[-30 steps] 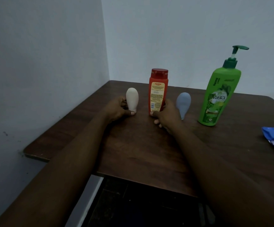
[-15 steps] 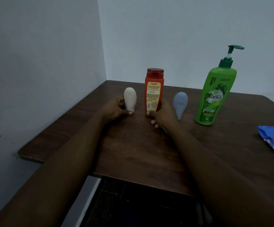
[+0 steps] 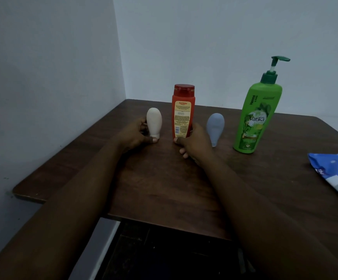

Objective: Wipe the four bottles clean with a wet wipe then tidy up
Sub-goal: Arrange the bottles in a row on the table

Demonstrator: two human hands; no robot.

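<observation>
Left hand [image 3: 136, 136] pinches cream tube [image 3: 154, 122] at its cap, 11 o'clock; right hand [image 3: 194, 142] grips red Karthika bottle [image 3: 182, 114] at its base, 12 o'clock; best held low and upright, in line with blue tube [image 3: 215, 126] at 1.

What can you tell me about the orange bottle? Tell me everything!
The orange bottle stands upright on the brown table, between a white tube and a blue tube. It looks like smooth plastic, with a darker red cap on top and a yellow label of small print facing us. The right hand grips its bottom.
</observation>
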